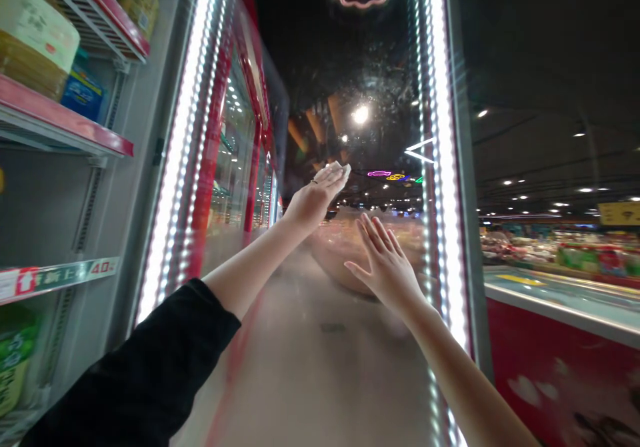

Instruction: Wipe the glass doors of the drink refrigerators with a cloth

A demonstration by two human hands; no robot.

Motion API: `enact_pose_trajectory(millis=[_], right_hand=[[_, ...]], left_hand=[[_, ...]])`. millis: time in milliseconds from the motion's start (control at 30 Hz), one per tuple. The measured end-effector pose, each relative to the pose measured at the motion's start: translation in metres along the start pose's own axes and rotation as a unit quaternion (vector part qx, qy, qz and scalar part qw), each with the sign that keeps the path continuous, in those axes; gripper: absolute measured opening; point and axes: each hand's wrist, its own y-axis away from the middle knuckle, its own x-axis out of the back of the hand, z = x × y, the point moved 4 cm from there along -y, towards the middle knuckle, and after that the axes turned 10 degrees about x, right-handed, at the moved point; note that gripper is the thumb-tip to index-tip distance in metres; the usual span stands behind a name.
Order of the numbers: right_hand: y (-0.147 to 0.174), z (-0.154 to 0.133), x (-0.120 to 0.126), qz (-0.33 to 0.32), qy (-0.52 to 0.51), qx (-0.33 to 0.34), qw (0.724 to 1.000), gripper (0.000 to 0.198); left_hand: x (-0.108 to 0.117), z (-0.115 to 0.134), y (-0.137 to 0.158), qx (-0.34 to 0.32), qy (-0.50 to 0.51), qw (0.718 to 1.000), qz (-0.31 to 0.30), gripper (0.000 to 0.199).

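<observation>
A tall glass door [320,340], lined with bright LED strips down both sides, stands open in front of me. My left hand [313,201], reaching up from a black sleeve, presses a crumpled white tissue [345,167] against the glass under its fingers. Lower and to the right, my right hand [384,260] lies flat on the pane with its fingers stretched out and nothing in it. Cloudy smudges [385,73] show on the glass above both hands.
On the left, an open shelf unit [110,141] holds a large jar [37,40], a blue pack [83,93] and a green pack [17,353]. A chest freezer [560,300] stands at the right. Red-framed cabinets [245,133] show in the glass.
</observation>
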Motion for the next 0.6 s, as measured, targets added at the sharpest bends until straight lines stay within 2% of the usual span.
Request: enact_pose_trajectory(millis=[67,133,200,300,367,433,533,600], right_hand=[[0.000,0.000,0.000,0.000,0.000,0.003,1.000,0.111],[0.000,0.000,0.000,0.002,-0.001,0.004,1.000,0.111],[0.000,0.000,0.000,0.005,-0.002,0.005,1.000,0.112],[0.000,-0.001,-0.001,0.007,-0.001,0.005,1.000,0.113],[0.000,-0.001,-0.001,0.007,0.002,0.003,1.000,0.113],[0.000,-0.002,-0.002,0.004,0.003,0.001,1.000,0.113],[0.000,-0.002,-0.002,-0.005,0.002,-0.002,1.000,0.113],[0.000,-0.001,-0.001,-0.011,0.000,-0.003,1.000,0.113]], left_hand=[[-0.004,0.005,0.017,-0.052,-0.008,0.998,-0.035,0.081],[-0.001,-0.001,0.031,-0.076,-0.019,0.995,-0.063,0.086],[0.006,-0.013,0.032,-0.067,-0.026,0.995,-0.062,0.090],[0.014,-0.024,0.006,-0.012,-0.028,1.000,-0.006,0.090],[0.010,-0.017,-0.015,0.016,-0.034,0.999,0.032,0.086],[-0.001,0.001,-0.026,0.009,-0.047,0.998,0.049,0.082],[-0.017,0.028,-0.015,-0.058,-0.074,0.995,0.032,0.076],[-0.020,0.034,0.003,-0.108,-0.094,0.990,0.010,0.074]])
